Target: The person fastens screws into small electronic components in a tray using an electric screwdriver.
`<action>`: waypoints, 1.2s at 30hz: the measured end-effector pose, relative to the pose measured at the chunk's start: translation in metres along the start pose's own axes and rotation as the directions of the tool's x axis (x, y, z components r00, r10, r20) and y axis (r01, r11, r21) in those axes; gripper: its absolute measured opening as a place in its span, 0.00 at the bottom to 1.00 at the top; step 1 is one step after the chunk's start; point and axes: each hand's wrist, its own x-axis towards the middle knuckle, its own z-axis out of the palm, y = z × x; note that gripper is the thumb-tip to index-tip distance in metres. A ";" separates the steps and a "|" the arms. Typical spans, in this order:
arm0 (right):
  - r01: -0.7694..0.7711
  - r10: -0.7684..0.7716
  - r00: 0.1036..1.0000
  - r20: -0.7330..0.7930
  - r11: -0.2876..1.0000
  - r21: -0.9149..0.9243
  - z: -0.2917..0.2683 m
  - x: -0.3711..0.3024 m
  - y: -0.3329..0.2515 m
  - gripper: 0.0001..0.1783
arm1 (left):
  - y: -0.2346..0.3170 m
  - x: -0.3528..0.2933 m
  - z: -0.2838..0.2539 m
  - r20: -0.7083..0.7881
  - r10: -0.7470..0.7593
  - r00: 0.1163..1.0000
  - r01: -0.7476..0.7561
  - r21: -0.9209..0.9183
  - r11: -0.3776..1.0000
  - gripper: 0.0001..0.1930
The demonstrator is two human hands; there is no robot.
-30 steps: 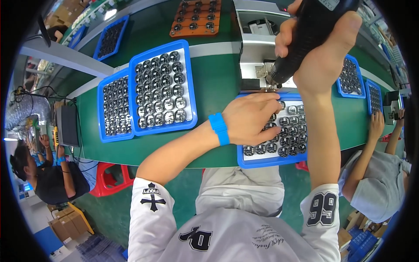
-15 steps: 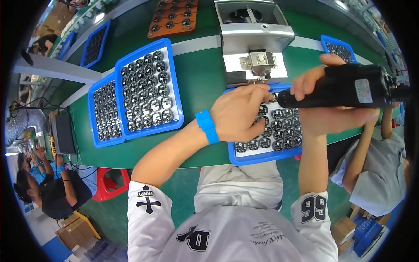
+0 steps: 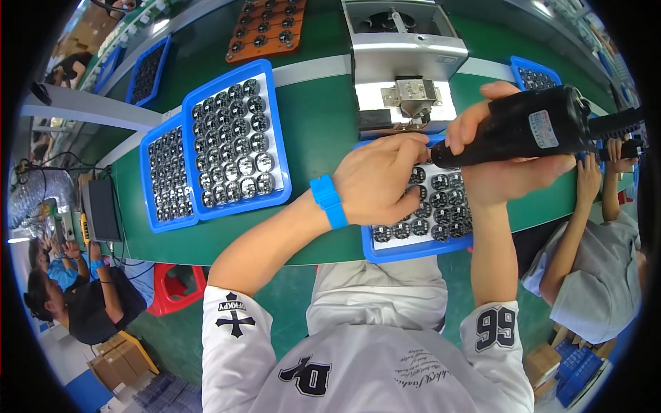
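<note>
A black electric screwdriver lies across my right hand, whose fingers wrap round its body. Its narrow end points left and meets the fingertips of my left hand. A blue wristband circles my left wrist. The left fingers are bent and drawn together above a blue tray; what they hold under the screwdriver's tip is hidden. Rows of small round black parts sit on the tray's white liner, partly covered by both hands.
Two blue trays of shiny round parts overlap on the left. A metal fixture stands just beyond my hands. Farther back lies an orange board with round parts. A co-worker sits at right; others sit at left beside a red stool.
The screwdriver and my right hand have shifted left, bringing the tip closer to my left fingertips. My left hand has stayed nearly in place.
</note>
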 end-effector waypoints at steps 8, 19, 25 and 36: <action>-0.052 0.052 0.999 0.010 0.998 0.019 0.000 -0.001 0.002 0.66 | 0.000 0.002 0.000 0.007 -0.001 1.000 0.000 0.014 1.000 0.24; -0.005 0.008 0.999 0.041 0.996 -0.088 0.005 0.002 0.005 0.67 | 0.003 0.003 0.002 0.000 -0.014 1.000 0.014 0.028 1.000 0.21; 0.019 -0.010 0.998 0.069 0.991 -0.130 0.011 0.003 0.005 0.69 | 0.002 0.003 0.003 -0.007 -0.025 1.000 0.025 0.037 0.999 0.20; -0.105 0.114 0.985 0.127 0.992 -0.073 0.010 0.002 0.005 0.69 | 0.002 0.001 0.001 -0.011 -0.023 1.000 0.023 0.061 0.998 0.18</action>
